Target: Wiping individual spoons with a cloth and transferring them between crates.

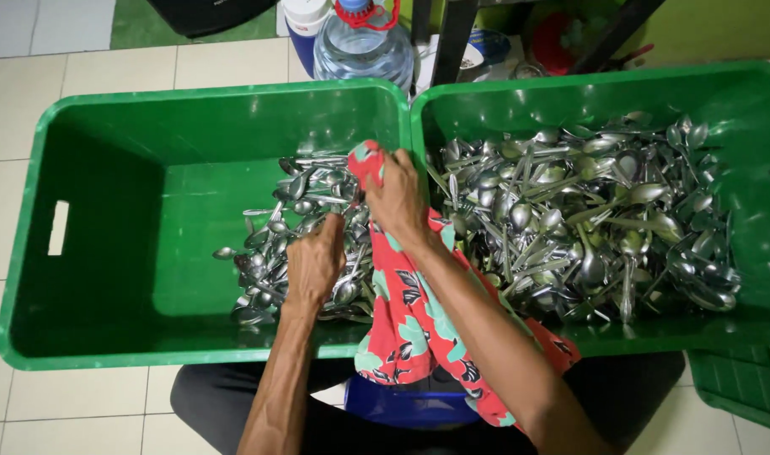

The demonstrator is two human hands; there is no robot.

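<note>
Green left crate (107, 168) — few spoons (305, 202), left hand (313, 261) gripping some; right crate (587, 93) heaped, right hand (395, 198) clutching red cloth (410, 329).

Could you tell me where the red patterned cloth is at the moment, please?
In the head view, the red patterned cloth hangs at centre over the adjoining rims of the two green crates, gripped by the right hand, beside the left hand.

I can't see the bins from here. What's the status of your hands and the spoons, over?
Left hand down in left bin's spoons. Right hand gripping red floral cloth. Right bin piled with spoons.
</note>
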